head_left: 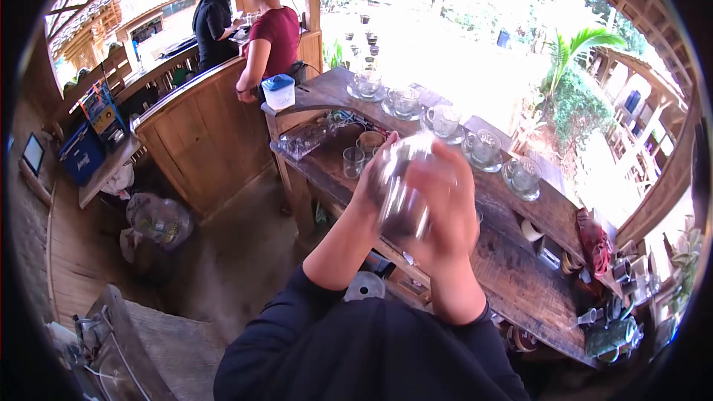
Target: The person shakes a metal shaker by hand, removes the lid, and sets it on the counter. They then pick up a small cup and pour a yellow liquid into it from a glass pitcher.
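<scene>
Both hands are raised in front of me over the wooden counter, wrapped round a shiny metal container (405,204) that is blurred by motion. My left hand (373,182) grips its left side. On the other side, my right hand (449,204) holds it, with fingers reaching over the top. Beyond the hands, glass cups on saucers stand in a row along the upper shelf, among them one cup (444,120) just behind the container. Clear drinking glasses (353,162) stand on the lower shelf, left of my left hand.
A blue-lidded tub (278,92) sits at the shelf's left end. Two people (276,44) stand beyond the wooden partition (204,130). The dark countertop (512,275) runs to the lower right, toward metal pots and a green vessel (610,338). A plastic bag (160,221) lies at left.
</scene>
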